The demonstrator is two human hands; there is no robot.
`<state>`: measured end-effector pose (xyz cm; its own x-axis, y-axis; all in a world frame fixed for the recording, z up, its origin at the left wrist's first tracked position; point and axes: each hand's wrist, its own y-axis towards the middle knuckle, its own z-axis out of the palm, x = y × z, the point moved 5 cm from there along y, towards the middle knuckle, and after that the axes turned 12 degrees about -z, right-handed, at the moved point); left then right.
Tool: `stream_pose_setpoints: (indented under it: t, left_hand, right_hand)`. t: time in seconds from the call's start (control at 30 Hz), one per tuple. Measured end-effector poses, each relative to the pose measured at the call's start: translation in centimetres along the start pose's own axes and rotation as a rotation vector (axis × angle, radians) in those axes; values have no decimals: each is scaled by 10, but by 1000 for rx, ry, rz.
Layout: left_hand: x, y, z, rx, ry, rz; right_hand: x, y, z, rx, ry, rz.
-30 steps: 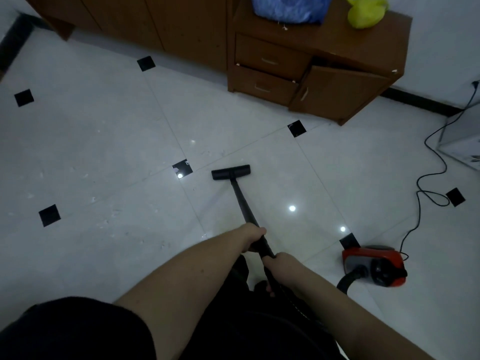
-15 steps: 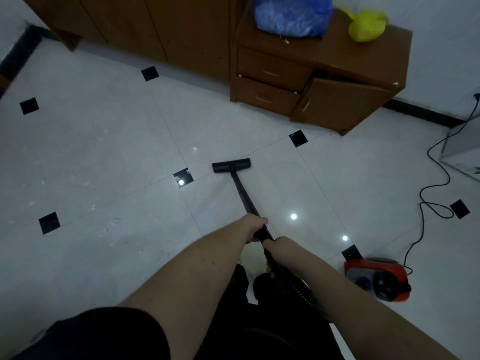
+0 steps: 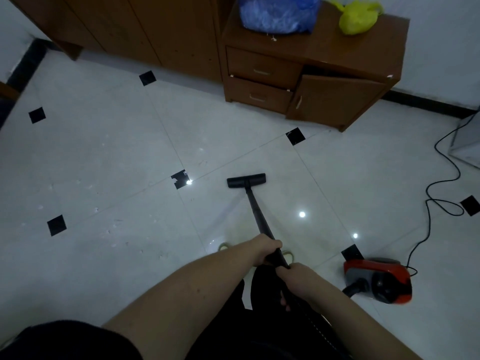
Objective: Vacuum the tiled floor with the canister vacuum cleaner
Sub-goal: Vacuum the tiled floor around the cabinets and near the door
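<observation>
Both hands are wrapped around the black vacuum wand (image 3: 259, 216), one behind the other. The left hand (image 3: 265, 252) sits further down the tube, knuckles up, fingers curled right round it; the right hand (image 3: 296, 280) grips just behind, where the wand meets the black ribbed hose (image 3: 315, 326), with fingertips showing under the tube. Both bare forearms reach forward from the bottom of the view over dark clothing. No brand, label or writing can be read anywhere; the view is dim.

Largest is the glossy white tiled floor (image 3: 104, 165) with small black diamond insets at the tile corners; pale crumbs speckle its left part, and bright light spots reflect near the wand. Along the far wall stands a tall brown wooden wardrobe (image 3: 145, 29), and touching its right side a lower brown wooden cabinet (image 3: 345, 71) with two drawers and a door standing slightly ajar. On the cabinet top lie a crumpled blue plastic bag (image 3: 278, 13) and, apart to its right, a knotted yellow plastic bag (image 3: 357, 18).

The red and grey canister vacuum cleaner (image 3: 379, 280) sits on the floor to the person's right, hose plugged into its near end. A black power cord (image 3: 428, 219) snakes from it toward the right-hand wall. The flat black floor nozzle (image 3: 246, 180) rests on the tile ahead, crosswise at the wand's far end.
</observation>
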<state>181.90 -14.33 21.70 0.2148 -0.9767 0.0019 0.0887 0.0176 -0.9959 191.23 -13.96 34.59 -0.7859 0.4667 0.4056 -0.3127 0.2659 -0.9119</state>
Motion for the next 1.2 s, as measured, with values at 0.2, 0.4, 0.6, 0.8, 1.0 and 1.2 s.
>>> stream_pose_setpoints:
  t: [0.2, 0.4, 0.6, 0.8, 1.0, 1.2]
  left_hand:
    - [-28, 2, 7, -66, -57, 31]
    - [-63, -1, -11, -135, -59, 78]
    - [-65, 7, -8, -140, -74, 67]
    - [-51, -7, 21, -134, -148, 51]
    - [-30, -24, 25, -141, -245, 52]
    - [-16, -28, -2, -151, -306, 8]
  right_hand:
    - [2, 22, -28, 15, 28, -12]
    - [24, 42, -38, 14, 103, -82]
    - [33, 44, -48, 82, -6, -44]
    - [19, 24, -73, 139, -155, -43]
    - [11, 16, -70, 201, -247, -72]
    - [28, 27, -47, 245, -355, -62]
